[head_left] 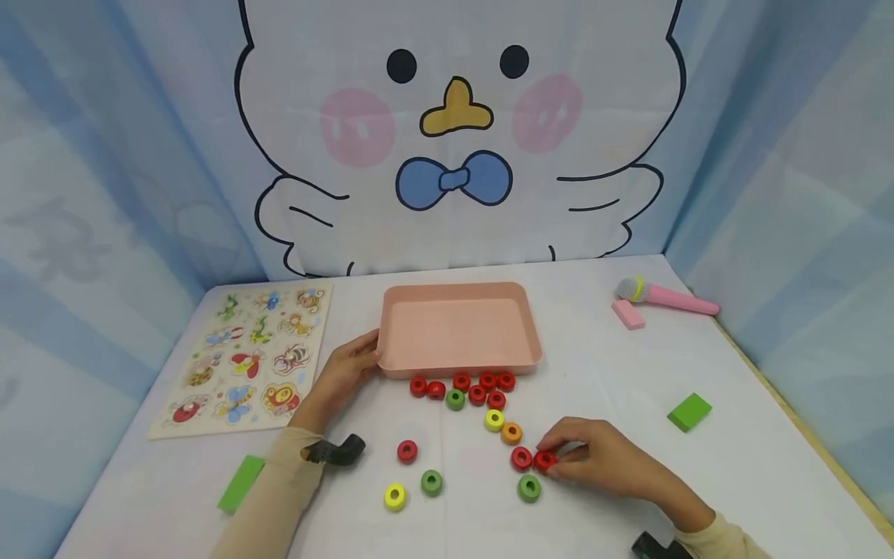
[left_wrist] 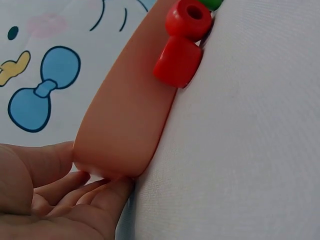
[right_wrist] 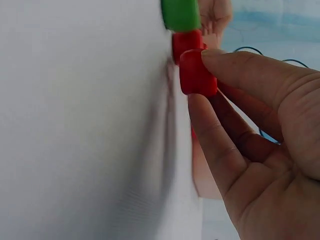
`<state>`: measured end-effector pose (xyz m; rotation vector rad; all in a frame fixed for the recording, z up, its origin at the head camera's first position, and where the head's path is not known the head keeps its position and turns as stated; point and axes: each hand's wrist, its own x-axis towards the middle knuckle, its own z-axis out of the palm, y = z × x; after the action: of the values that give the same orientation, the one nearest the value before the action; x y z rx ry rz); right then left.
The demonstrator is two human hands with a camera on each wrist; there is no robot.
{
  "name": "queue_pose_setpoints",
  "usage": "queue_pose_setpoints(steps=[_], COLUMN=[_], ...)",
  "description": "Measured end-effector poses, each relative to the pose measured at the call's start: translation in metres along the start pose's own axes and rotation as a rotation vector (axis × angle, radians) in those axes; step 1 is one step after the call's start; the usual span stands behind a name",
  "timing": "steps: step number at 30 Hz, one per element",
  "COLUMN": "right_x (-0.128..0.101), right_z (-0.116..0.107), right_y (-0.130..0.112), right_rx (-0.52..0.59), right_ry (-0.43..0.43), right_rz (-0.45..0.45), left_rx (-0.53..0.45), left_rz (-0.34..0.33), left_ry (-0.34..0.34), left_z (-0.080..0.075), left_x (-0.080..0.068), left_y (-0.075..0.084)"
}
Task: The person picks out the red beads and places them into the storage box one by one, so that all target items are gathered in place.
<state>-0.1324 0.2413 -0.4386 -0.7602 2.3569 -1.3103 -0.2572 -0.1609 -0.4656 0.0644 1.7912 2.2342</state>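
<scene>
My left hand (head_left: 347, 368) grips the left side of a pink tray (head_left: 457, 368); in the left wrist view its thumb touches the rim and its fingers sit at the lower edge. A red bead (right_wrist: 196, 74) with a hole is pinched between thumb and finger of my right hand (head_left: 602, 456). Beside it lies another red bead (head_left: 520, 469), with a green bead (head_left: 528, 498) just in front and an orange bead (head_left: 512, 442) and a yellow bead (head_left: 493, 430) behind. Several red beads (head_left: 417, 394) and one green bead (head_left: 455, 408) cluster along the tray's near side.
A loose red bead (head_left: 407, 461), green bead (head_left: 431, 493) and yellow bead (head_left: 394, 508) lie between the hands. An insect picture board (head_left: 261, 310) is at left. Green blocks (head_left: 689, 412) lie on both sides; a pink microphone (head_left: 680, 300) and pink block (head_left: 628, 315) are at back right.
</scene>
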Motion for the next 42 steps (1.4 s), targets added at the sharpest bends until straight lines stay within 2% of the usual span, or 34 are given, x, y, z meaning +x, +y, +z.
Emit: queue_pose_setpoints(steps=[5,13,18,24,30,35,38,42], right_x=[0.021,0.086,0.122,0.149,0.165,0.167,0.162,0.142], right_z=[-0.025,-0.064,-0.072,-0.07,-0.061,-0.058,-0.058,-0.058], right_y=[-0.005,-0.009,0.001,0.013,0.015,0.015,0.012,0.0], right_rx=[-0.103,-0.243,-0.275,-0.297,-0.385,-0.404,-0.382,-0.35], right_ry=[0.023,0.12,0.125,0.086,0.054,0.048,0.061,0.124], right_rz=[0.012,-0.033,0.03,0.083,0.131,0.168,0.174,0.133], left_rx=[-0.033,-0.061,-0.069,-0.064,-0.067,-0.062,-0.065,-0.068], left_rz=[0.005,0.014,-0.007,-0.021,-0.027,-0.016,-0.013,-0.016], left_ry=[0.005,0.014,0.016,0.029,0.03,0.032,0.037,0.036], left_z=[0.0,0.0,0.002,0.003,0.001,0.001,0.0,0.0], left_x=[0.001,0.002,0.002,0.001,0.001,0.0,-0.001,0.0], left_y=[0.0,-0.001,-0.004,-0.005,-0.004,-0.002,-0.002,-0.002])
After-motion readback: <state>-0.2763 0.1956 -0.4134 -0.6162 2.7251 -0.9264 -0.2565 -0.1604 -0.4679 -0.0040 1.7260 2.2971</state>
